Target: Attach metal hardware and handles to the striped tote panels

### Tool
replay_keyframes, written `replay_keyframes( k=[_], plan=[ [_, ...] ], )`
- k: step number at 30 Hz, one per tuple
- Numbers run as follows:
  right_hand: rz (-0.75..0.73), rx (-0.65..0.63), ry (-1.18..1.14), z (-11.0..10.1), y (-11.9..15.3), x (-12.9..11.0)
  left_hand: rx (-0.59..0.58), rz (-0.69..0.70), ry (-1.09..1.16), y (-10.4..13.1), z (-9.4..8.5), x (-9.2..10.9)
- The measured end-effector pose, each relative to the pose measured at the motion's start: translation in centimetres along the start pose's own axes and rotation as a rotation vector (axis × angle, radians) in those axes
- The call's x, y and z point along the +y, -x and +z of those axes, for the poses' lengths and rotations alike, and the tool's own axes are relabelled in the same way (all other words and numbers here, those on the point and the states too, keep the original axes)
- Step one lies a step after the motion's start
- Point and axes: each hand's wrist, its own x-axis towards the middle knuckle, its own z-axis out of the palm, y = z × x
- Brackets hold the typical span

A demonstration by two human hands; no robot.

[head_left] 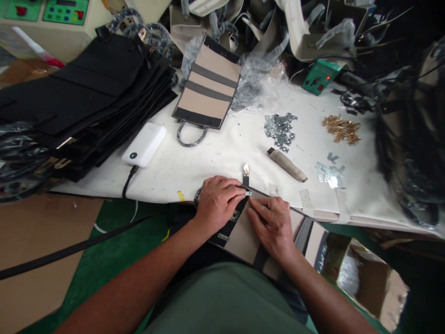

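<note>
Bag panel (250, 239): lay, in the head view, before the green shirt (225, 297), upper edge overlapping the surface (208, 162).
Left hand (219, 204): bent over the black strip (227, 228), fingertips at a small metal plate (248, 193); could not tell pinched from merely pressed.
Right hand (273, 222): rested on the beige lining (239, 241), fingers loosely bent, apparently gripping nothing.
Strap with clasp (246, 171): stuck out onto the surface.
Handling: seemed light, fairly stiff, probably easy to scuff; best held by the long edges, clear of the plate.
</note>
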Motion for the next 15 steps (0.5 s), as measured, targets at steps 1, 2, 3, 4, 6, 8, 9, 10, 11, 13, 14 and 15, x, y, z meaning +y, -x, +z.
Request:
replay_keyframes(
  k=[1, 2, 3, 4, 6, 8, 9, 10, 11, 13, 14, 15],
  plan=[
    [0.014, 0.004, -0.043, -0.1, -0.2, 0.2, 0.001, 0.004, 0.0, 0.0, 0.0, 0.0],
    [0.03, 0.015, -0.079, -0.2, -0.3, 0.3, 0.003, 0.008, 0.001, 0.1, 0.0, -0.1],
    [0.045, 0.023, -0.102, -0.2, -0.5, 0.4, 0.004, 0.012, 0.002, 0.1, 0.0, -0.2],
    [0.055, 0.026, -0.109, -0.2, -0.7, 0.5, 0.006, 0.018, 0.003, 0.1, 0.1, -0.2],
    [0.066, 0.008, -0.093, -0.1, -1.1, 0.6, 0.006, 0.025, 0.001, 0.2, 0.1, -0.3],
    [0.08, -0.017, -0.071, 0.0, -1.4, 0.5, 0.004, 0.025, -0.006, 0.2, 0.1, -0.3],
    [0.094, -0.019, -0.069, 0.1, -1.5, 0.4, 0.002, 0.023, -0.011, 0.2, 0.1, -0.3],
    [0.116, -0.014, -0.074, 0.2, -1.6, 0.3, -0.001, 0.022, -0.016, 0.2, 0.1, -0.3],
    [0.141, -0.009, -0.085, 0.2, -1.6, 0.2, -0.004, 0.023, -0.018, 0.2, 0.1, -0.3],
    [0.184, 0.002, -0.112, 0.3, -1.7, -0.1, -0.006, 0.027, -0.019, 0.2, 0.0, -0.3],
    [0.197, 0.005, -0.123, 0.3, -1.8, -0.1, -0.005, 0.029, -0.017, 0.2, 0.0, -0.3],
    [0.203, 0.007, -0.13, 0.3, -1.8, -0.2, -0.004, 0.032, -0.014, 0.2, 0.0, -0.3]
  ],
)
